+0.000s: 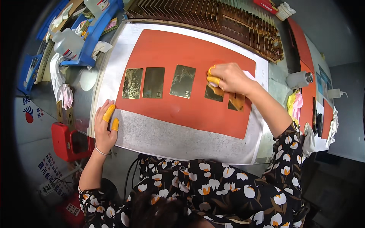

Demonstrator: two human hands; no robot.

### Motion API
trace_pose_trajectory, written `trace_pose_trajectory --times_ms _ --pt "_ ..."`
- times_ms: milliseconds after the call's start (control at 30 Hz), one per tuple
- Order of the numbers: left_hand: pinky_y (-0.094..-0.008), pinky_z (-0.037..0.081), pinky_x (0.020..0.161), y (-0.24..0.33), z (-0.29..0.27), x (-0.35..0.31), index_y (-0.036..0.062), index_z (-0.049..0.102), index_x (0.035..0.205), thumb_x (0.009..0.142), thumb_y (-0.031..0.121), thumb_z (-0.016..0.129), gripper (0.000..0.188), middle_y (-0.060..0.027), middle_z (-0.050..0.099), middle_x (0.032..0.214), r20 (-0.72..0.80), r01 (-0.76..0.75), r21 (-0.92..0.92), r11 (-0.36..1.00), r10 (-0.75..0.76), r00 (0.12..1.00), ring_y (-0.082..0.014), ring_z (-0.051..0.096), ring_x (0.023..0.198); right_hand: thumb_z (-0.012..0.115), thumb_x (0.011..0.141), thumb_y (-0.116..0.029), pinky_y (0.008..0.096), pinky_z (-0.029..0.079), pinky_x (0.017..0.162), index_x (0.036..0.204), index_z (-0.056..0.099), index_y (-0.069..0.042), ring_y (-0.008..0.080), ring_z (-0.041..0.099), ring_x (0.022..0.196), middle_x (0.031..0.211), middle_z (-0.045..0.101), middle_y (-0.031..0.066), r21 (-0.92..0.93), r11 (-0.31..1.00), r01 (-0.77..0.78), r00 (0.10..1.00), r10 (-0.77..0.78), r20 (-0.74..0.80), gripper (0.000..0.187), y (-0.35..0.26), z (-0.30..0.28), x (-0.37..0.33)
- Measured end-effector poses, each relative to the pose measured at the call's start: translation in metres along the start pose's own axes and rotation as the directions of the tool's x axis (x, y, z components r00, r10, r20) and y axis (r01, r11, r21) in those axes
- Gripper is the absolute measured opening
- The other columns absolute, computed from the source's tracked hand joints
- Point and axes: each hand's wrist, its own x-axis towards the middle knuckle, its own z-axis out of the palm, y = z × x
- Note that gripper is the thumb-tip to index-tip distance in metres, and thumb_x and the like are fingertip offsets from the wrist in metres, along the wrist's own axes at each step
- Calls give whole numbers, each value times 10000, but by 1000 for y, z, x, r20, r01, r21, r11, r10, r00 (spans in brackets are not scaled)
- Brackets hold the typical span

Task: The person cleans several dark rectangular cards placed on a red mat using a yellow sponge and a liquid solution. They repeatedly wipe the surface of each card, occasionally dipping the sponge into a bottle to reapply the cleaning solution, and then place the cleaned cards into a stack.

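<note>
Several dark, shiny gold-toned metal cards lie in a row on an orange-red mat (178,117). The leftmost card (133,83) has a mottled surface; beside it are a smoother card (153,83) and a speckled middle card (183,81). My right hand (228,78), in yellow finger cots, is closed over the upper part of another card (214,94). A pale pinkish cloth (249,75) shows past this hand, bunched in its grip. Under my right wrist the rightmost card (236,102) is partly covered. My left hand (105,123), also wearing yellow cots, rests with fingers apart at the mat's lower-left corner.
A rack of upright metal plates (205,19) stands along the far edge. Blue trays (89,41) and a white plastic bottle (69,43) are at left, above a red stool (64,140). To the right are another bottle (299,79) and yellow and pink cloths (294,104).
</note>
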Motion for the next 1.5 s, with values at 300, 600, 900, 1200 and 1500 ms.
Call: trace_pose_trajectory --times_ms 300,600,900,1200,1500 --pt "-442 301 1052 0 2 -1 -14 538 1200 782 -3 547 418 -160 539 1257 -25 1 -16 1000 -2 1000 -337 448 1247 597 758 -153 434 460 624 810 590 -76 323 593 733 752 610 101 -36 980 -196 980 195 -34 93 11 -5 4" --pt "-432 320 1038 0 -1 0 -18 539 1196 789 1 559 408 -157 542 1254 -33 -3 -11 1000 2 999 -339 457 1234 621 734 -154 410 459 559 783 574 -93 278 578 696 696 564 75 49 991 128 992 -128 14 92 -19 7 -19" --pt "-423 332 1028 -2 4 -3 -16 540 1184 801 -8 546 383 -149 549 1250 -39 -29 -33 999 28 999 -342 463 1225 653 682 -126 406 450 524 777 607 -96 266 586 681 695 583 69 -62 995 -80 997 79 -23 110 -7 -4 -42" --pt "-413 339 1025 -1 5 0 -18 540 1183 793 -19 546 390 -144 543 1261 -48 -25 -44 999 23 999 -336 454 1235 619 734 -138 398 455 530 763 603 -105 265 588 682 680 574 66 -41 999 -2 1000 1 -30 46 -12 -4 -56" --pt "-414 348 1015 3 0 1 -21 540 1183 797 -25 539 387 -152 542 1256 -29 5 -51 999 -6 1000 -339 460 1224 630 759 -144 372 456 514 759 593 -81 260 590 649 681 589 67 -19 974 -226 941 213 -263 73 -6 -26 -76"
